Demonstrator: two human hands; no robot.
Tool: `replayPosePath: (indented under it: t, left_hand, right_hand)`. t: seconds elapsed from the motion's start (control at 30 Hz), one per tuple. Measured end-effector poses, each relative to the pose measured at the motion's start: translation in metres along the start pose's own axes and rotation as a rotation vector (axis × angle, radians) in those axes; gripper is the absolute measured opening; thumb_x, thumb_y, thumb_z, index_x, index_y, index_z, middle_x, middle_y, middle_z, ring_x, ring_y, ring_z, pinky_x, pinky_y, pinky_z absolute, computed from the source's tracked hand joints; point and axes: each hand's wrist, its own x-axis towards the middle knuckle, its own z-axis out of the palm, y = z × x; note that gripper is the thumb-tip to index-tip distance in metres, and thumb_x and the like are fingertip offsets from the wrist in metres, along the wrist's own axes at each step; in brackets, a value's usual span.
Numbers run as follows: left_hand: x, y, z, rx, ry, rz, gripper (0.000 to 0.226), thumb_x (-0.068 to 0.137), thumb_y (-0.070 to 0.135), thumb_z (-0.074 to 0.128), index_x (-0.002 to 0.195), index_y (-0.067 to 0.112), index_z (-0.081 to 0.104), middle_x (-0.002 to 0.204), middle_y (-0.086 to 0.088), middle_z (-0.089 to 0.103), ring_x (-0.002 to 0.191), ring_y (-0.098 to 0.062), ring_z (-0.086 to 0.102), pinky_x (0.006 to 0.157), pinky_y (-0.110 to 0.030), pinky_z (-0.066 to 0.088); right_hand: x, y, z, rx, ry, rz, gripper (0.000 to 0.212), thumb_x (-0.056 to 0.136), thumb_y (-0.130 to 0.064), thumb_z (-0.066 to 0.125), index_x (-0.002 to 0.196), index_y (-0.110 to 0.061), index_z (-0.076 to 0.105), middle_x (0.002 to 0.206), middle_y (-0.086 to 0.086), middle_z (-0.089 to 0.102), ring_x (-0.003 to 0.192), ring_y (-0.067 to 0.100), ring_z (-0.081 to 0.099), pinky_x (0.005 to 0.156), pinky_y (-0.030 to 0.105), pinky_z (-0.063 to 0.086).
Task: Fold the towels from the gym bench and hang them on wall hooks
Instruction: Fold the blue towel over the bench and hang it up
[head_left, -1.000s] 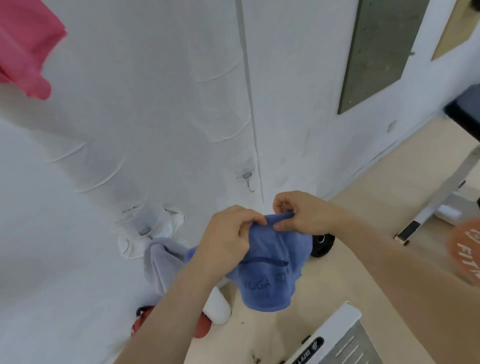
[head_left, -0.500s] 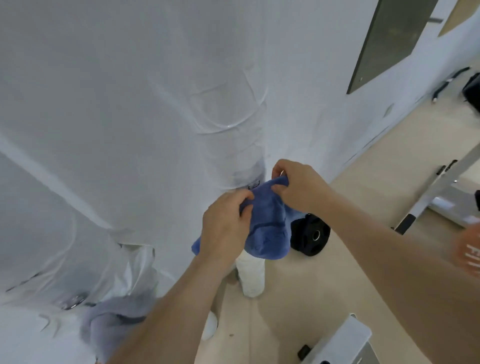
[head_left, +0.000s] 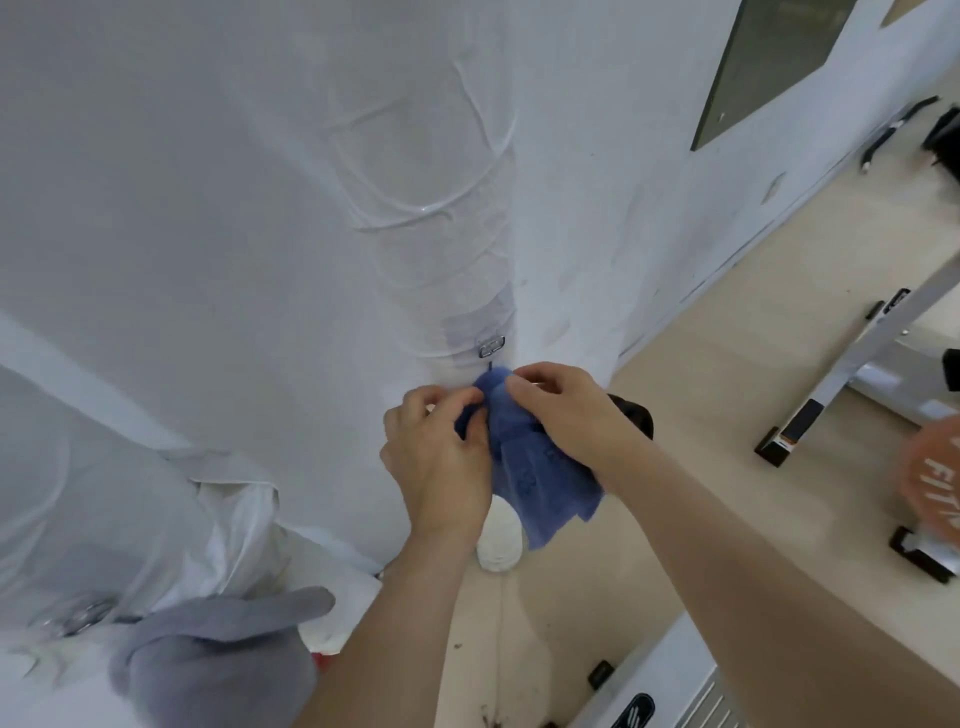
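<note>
A grey towel (head_left: 218, 665) hung nearest the camera at lower left, against the white wall (head_left: 208, 234) and just beside a blurred metal fitting (head_left: 78, 618). At lower right, the corner of a white bench frame (head_left: 675, 696) entered the view.

Both forearms reached forward to the wall. The left hand (head_left: 436, 457) pinched the left edge of the blue towel (head_left: 540, 483) with curled fingers. The right hand (head_left: 566, 410) gripped the towel's bunched top, its fingers curled over the cloth. The towel was held up against the wall between the two hands, and its free end hung down to the right.

The bunched top sat directly below a metal wall hook (head_left: 491, 345); whether the cloth was caught on the hook could not be determined.

On the floor (head_left: 701, 353) below the towel stood a white cylinder (head_left: 498, 540), and a black weight plate (head_left: 636, 415) lay behind the right wrist. Farther right were a silver equipment leg (head_left: 841, 384) and a blurred orange disc (head_left: 935, 478). A dark panel (head_left: 769, 62) was set on the far wall.
</note>
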Motion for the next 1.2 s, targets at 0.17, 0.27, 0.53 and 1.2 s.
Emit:
replayPosePath:
  t: [0.17, 0.27, 0.53, 1.2]
  left_hand:
    - [-0.011, 0.006, -0.008, -0.22, -0.182, -0.091, 0.023, 0.091, 0.023, 0.058, 0.112, 0.029, 0.064, 0.105, 0.014, 0.063, 0.093, -0.004, 0.059, 0.077, -0.006, 0.04]
    - [-0.01, 0.01, -0.015, -0.339, -0.287, -0.214, 0.02, 0.09, 0.023, 0.059, 0.103, 0.038, 0.062, 0.095, 0.02, 0.066, 0.09, 0.002, 0.062, 0.074, -0.004, 0.043]
    - [-0.034, 0.016, -0.049, -0.472, -0.231, -0.268, 0.028, 0.088, 0.006, 0.058, 0.108, 0.022, 0.067, 0.107, 0.011, 0.069, 0.102, -0.005, 0.063, 0.094, -0.028, 0.05]
    - [-0.275, 0.123, -0.131, -0.341, -0.408, -0.118, 0.031, 0.086, 0.003, 0.058, 0.079, 0.03, 0.071, 0.072, 0.013, 0.07, 0.054, -0.004, 0.057, 0.062, -0.021, 0.048]
  right_hand:
    - [-0.007, -0.004, 0.006, -0.314, -0.073, -0.067, 0.024, 0.096, -0.028, 0.052, 0.116, -0.015, 0.054, 0.101, 0.003, 0.064, 0.095, 0.019, 0.059, 0.081, 0.027, 0.044]
    - [-0.008, -0.006, 0.013, -0.433, -0.077, -0.062, 0.024, 0.097, -0.03, 0.049, 0.112, -0.012, 0.05, 0.104, 0.006, 0.061, 0.099, 0.024, 0.057, 0.082, 0.029, 0.04]
    - [-0.049, -0.016, -0.007, -0.444, -0.011, -0.043, 0.051, 0.098, -0.041, 0.041, 0.14, -0.013, 0.032, 0.123, 0.012, 0.059, 0.092, 0.022, 0.052, 0.078, 0.029, 0.04]
    - [-0.288, 0.029, -0.099, -0.651, -0.203, -0.175, 0.018, 0.094, -0.027, 0.052, 0.109, -0.025, 0.063, 0.071, -0.019, 0.046, 0.065, -0.001, 0.045, 0.063, 0.015, 0.033]
